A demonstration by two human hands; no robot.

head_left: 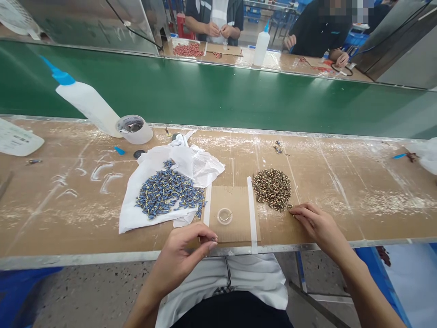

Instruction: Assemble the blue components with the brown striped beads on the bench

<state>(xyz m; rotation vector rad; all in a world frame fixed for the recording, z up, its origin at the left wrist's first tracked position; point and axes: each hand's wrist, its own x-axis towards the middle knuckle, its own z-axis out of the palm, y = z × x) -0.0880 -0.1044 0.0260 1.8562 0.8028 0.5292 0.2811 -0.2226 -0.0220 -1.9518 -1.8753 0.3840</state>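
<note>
My left hand [186, 255] is closed in a pinch at the table's front edge. A tiny dark bluish piece [213, 239] shows between its thumb and forefinger. My right hand [316, 223] has its fingertips together at the near right edge of a pile of small gold-and-brown pieces [272, 189], on one small gold-brown piece [290, 207]. Between the hands, a small clear round dish [224, 216] with a thin sliver across it sits on a cardboard pad [232, 198]. Many small blue pieces with yellowish ends [167, 193] are heaped on white paper [128, 218], left of the pad.
A blue-tipped white squeeze bottle [87, 102] leans on a white tub [139, 134] at the back left. Another bottle [17, 137] lies farther left. Behind the table runs a green belt [218, 98]; two people work beyond it. A plastic bag [428, 155] lies far right.
</note>
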